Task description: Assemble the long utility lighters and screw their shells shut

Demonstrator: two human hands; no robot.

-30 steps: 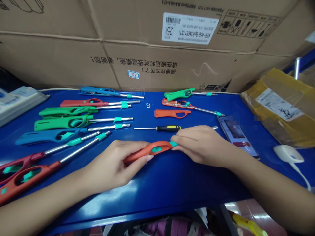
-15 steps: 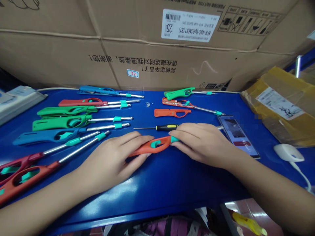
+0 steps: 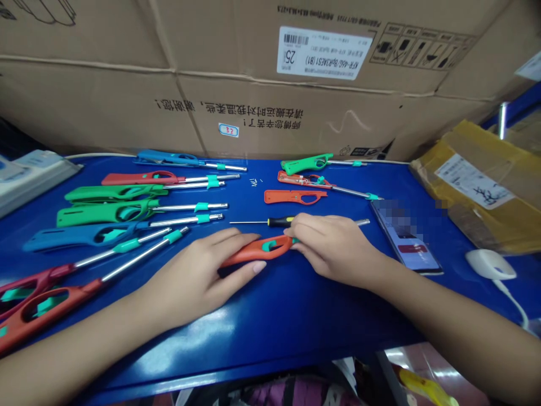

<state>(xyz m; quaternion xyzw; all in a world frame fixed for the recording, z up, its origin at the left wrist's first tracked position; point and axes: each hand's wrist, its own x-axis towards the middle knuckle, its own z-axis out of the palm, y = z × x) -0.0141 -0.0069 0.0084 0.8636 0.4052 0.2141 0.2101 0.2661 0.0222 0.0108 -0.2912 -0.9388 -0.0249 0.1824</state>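
Note:
An orange long-neck lighter (image 3: 276,246) with a teal trigger lies sideways between my hands, just above the blue table. Its handle end is wrapped by my left hand (image 3: 211,265), the thumb lying along the near side. My right hand (image 3: 338,248) pinches the teal collar at the neck; the metal tube passes under that hand and its tip shows on the right. Right behind the lighter rests a black and yellow screwdriver (image 3: 279,221). Farther back are a loose orange handle shell (image 3: 295,196) and an opened lighter (image 3: 298,178) with its inner parts showing.
Several blue, green and red lighters (image 3: 105,213) lie in a row on the left. Small screws (image 3: 254,182) and a green lighter (image 3: 306,163) are toward the back. A phone (image 3: 406,237), a white charger (image 3: 490,264) and a taped parcel (image 3: 473,186) stand right. A large carton (image 3: 236,84) walls the back.
My right hand has slid slightly left along the lighter's neck, covering more of the teal collar. My left thumb has straightened a little. The view has shifted slightly.

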